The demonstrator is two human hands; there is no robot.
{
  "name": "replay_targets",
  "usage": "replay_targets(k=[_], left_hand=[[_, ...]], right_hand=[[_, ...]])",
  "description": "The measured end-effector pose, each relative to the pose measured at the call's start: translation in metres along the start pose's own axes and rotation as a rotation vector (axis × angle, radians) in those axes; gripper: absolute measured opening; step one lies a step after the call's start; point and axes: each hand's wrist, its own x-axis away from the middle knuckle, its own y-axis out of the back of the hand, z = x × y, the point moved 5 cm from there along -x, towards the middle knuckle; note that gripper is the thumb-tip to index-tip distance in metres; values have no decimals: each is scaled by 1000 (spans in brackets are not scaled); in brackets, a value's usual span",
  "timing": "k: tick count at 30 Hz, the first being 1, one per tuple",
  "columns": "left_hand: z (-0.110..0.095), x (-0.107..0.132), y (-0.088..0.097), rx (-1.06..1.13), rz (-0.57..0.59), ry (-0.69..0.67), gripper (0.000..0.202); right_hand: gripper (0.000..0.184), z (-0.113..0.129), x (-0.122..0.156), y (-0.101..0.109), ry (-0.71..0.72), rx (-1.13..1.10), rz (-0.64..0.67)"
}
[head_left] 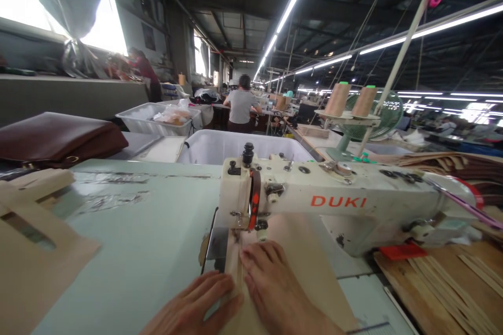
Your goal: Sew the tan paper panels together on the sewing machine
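Note:
A cream DUKI sewing machine [338,201] stands on a pale green table [149,241]. A tan piece of material [310,267] lies under its needle and presser foot [238,230]. My left hand [196,306] lies flat on the left edge of the tan piece, fingers together, pointing at the needle. My right hand [271,282] presses flat on the piece just right of the seam line, fingertips close to the presser foot. Neither hand grips anything; both press down.
A tan cut panel [35,256] lies at the left, behind it a brown leather bag [58,138]. White bins [236,147] stand behind the machine. Two thread cones [349,100] and a green fan [387,115] are at the right, tan strips [451,277] below. A person [240,107] sits far back.

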Motion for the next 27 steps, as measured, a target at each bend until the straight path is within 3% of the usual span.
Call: replay_targets(k=[4, 7, 12, 19, 27], left_hand=[[15, 4, -18, -20, -42, 24, 61], [22, 3, -21, -32, -40, 30, 65], [21, -10, -3, -14, 15, -10, 76], [15, -22, 22, -8, 68, 87, 95], [38, -14, 0, 5, 143, 179, 89]], right_hand=[[41, -6, -7, -1, 7, 38, 31], [40, -8, -7, -1, 13, -2, 12], [32, -9, -5, -1, -7, -126, 3], [49, -19, -8, 0, -53, -149, 32], [42, -16, -9, 4, -78, -201, -18]])
